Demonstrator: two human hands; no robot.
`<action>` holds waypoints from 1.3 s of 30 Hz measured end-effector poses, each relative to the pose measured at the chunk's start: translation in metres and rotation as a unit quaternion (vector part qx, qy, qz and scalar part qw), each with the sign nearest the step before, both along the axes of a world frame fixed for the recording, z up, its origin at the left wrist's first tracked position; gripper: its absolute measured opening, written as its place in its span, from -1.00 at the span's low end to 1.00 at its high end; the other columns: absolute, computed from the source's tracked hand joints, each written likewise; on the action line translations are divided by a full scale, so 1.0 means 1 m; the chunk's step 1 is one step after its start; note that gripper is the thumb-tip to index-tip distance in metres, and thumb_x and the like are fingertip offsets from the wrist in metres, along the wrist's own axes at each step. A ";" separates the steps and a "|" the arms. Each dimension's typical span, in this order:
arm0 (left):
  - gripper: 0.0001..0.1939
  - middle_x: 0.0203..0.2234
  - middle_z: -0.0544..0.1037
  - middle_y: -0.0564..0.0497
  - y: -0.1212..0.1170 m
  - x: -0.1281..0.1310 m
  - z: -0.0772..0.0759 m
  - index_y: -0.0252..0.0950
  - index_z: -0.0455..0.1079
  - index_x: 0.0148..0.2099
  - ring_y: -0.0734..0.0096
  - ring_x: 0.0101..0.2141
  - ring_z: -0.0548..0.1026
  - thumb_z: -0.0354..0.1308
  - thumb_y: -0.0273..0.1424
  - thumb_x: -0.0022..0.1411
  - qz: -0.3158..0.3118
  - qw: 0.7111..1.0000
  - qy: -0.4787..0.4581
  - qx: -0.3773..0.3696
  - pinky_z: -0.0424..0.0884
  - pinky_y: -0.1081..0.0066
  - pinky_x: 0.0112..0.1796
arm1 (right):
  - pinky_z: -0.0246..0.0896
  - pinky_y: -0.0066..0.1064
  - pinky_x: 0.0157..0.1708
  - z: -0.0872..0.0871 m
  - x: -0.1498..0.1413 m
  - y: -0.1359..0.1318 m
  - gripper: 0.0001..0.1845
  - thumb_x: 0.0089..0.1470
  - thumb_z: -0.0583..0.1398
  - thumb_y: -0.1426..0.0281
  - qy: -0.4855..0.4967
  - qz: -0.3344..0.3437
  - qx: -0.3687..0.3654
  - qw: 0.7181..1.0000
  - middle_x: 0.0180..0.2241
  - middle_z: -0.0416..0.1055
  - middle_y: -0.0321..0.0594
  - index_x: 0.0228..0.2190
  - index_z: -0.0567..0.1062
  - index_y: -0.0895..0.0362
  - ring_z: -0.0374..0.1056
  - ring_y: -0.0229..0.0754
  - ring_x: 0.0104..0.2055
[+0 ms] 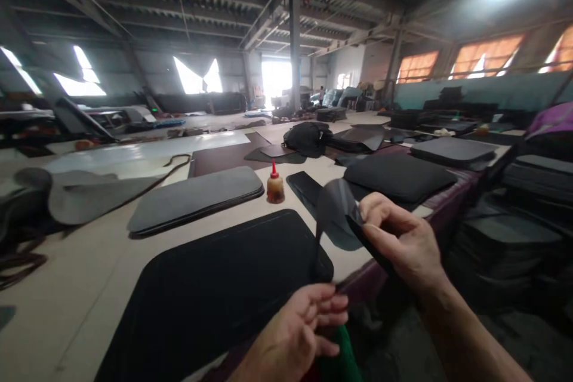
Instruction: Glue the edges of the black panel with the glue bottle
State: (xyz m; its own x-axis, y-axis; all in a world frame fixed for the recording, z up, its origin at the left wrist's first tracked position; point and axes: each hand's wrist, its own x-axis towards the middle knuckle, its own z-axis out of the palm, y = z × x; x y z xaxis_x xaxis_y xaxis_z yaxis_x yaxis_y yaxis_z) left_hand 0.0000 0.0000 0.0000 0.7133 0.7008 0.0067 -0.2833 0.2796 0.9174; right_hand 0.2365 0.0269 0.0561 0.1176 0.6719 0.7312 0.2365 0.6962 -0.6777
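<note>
My right hand [400, 239] is closed in a pinch on a thin, curved black sheet piece [335, 212], holding it up over the table's near right edge. My left hand [298, 331] is lower, its fingers curled together at the bottom end of that same strip, right beside the corner of a large black panel [210, 292] that lies flat on the table in front of me. A small glue bottle with a red cap [274, 185] stands upright just beyond the panel.
A grey padded panel [197, 198] lies left of the bottle, more black pads [398, 176] to the right, and a black bag [308, 136] farther back. Stacks of dark sheets [505, 245] stand on the floor at right. Dark straps [20, 259] lie at the far left.
</note>
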 end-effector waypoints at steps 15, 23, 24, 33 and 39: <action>-0.64 -0.21 0.62 -0.18 0.029 -0.003 0.064 -0.44 0.39 0.14 0.25 -0.29 0.63 0.22 -0.42 0.35 0.345 0.897 -0.114 -0.252 0.59 0.30 -0.11 | 0.20 -0.28 -0.31 -0.037 -0.037 -0.065 -0.64 0.17 0.29 0.14 -0.040 0.245 -0.072 0.966 -0.47 0.28 -0.21 -0.51 0.37 0.07 0.23 -0.14 -0.37; -0.60 -0.31 0.63 -0.16 0.001 0.005 0.072 -0.40 0.45 0.05 0.16 -0.31 0.64 0.39 -0.42 0.19 0.308 0.929 -0.134 -0.157 0.61 0.28 -0.17 | 0.21 -0.21 0.14 -0.078 -0.072 -0.037 0.24 -0.44 0.53 -0.12 0.186 0.357 -0.245 0.882 0.20 0.25 -0.15 0.26 0.24 -0.15 0.21 0.12 0.21; -0.59 -0.32 0.63 -0.15 -0.001 0.005 0.072 -0.40 0.46 0.03 0.14 -0.31 0.64 0.42 -0.41 0.16 0.307 0.931 -0.133 -0.145 0.62 0.27 -0.17 | 0.26 -0.22 0.10 -0.079 -0.076 -0.037 0.25 -0.47 0.56 -0.05 0.168 0.382 -0.287 0.862 0.12 0.34 -0.15 0.25 0.26 -0.13 0.28 0.11 0.15; -0.56 -0.27 0.64 -0.13 0.030 -0.076 0.056 -0.38 0.52 -0.05 0.08 -0.20 0.62 0.49 -0.42 0.00 0.500 0.856 -0.128 -0.020 0.61 0.29 -0.14 | 0.34 -0.45 -0.21 -0.097 -0.029 -0.048 -0.61 -0.03 0.42 0.12 -0.048 0.317 -0.449 0.834 -0.33 0.49 -0.26 -0.22 0.62 0.09 0.40 -0.10 -0.22; -0.50 -0.21 0.62 -0.22 0.029 -0.125 0.023 -0.43 0.50 -0.01 0.03 -0.19 0.62 0.49 -0.46 -0.03 0.523 0.847 -0.079 -0.059 0.61 0.21 -0.11 | 0.46 -0.34 -0.31 -0.103 0.003 -0.033 -0.53 -0.13 0.45 0.06 0.065 0.122 -0.519 0.843 -0.30 0.54 -0.16 -0.25 0.57 0.09 0.48 0.01 -0.30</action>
State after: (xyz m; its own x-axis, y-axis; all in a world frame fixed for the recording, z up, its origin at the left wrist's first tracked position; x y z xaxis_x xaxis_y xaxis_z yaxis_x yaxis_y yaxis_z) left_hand -0.1253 0.0294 0.0235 -0.3012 0.9509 -0.0710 -0.5493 -0.1121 0.8280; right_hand 0.2398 -0.0056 -0.0469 -0.0825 0.9579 -0.2751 0.0490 -0.2718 -0.9611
